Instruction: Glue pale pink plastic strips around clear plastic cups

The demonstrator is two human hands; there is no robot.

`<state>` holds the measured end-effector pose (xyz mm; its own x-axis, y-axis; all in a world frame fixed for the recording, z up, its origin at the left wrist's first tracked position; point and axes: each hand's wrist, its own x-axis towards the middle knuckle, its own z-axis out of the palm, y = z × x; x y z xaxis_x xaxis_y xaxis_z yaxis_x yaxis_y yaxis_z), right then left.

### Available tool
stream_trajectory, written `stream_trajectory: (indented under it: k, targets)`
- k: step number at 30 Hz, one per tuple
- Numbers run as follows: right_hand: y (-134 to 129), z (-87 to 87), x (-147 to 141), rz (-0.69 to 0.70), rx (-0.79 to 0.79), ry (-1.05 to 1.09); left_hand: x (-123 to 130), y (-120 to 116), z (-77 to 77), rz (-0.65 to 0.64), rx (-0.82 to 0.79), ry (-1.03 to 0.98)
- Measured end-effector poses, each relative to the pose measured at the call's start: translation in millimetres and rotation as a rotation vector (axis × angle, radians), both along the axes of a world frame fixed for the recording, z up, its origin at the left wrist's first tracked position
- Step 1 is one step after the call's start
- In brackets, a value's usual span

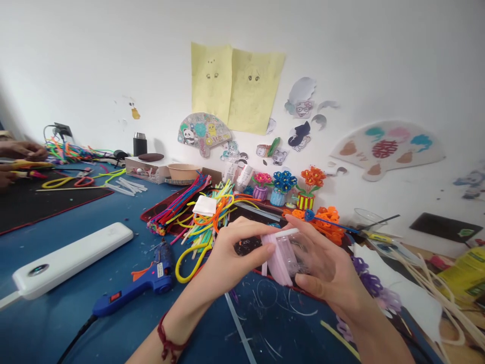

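Observation:
A small clear plastic cup (288, 253) with a white rim is held tilted between both hands. Pale pink pipe cleaners (278, 263) cover the side of the cup nearest my left hand. The thumb and fingers of my left hand (244, 245) pinch the pink strips near the rim. Wrapped round the clear side, my right hand (322, 260) has its thumb low on the cup. A blue glue gun (136, 285) lies on the blue table, left of my left forearm.
Bundled pipe cleaners (204, 222) lie behind my left hand. Little flower pots (278, 197) stand by the wall. At left are a white lamp-like device (76, 258) and another person's hands (22, 151). Purple loops (366, 278) lie by my right forearm.

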<state>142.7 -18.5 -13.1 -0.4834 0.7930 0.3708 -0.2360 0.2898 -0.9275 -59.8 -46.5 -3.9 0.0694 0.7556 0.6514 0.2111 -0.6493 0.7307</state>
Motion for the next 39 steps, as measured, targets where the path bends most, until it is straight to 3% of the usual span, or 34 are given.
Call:
stream_trajectory:
  k: [7, 19, 30, 39]
  targets:
    - [3, -1.8, 1, 0.073, -0.107, 0.039, 1, -1, -3.8, -0.067, -0.112, -0.036]
    - [10, -9.2, 2, 0.162, -0.124, -0.076, 11, -2, 1.7, -0.010, -0.344, -0.204]
    - [12, -11.6, 2, 0.135, -0.133, -0.073, 16, -6, -5.2, 0.281, -0.179, 0.132]
    - [16, -14.6, 4, 0.123, -0.104, -0.112, 22, -11, -5.4, 0.288, -0.183, 0.169]
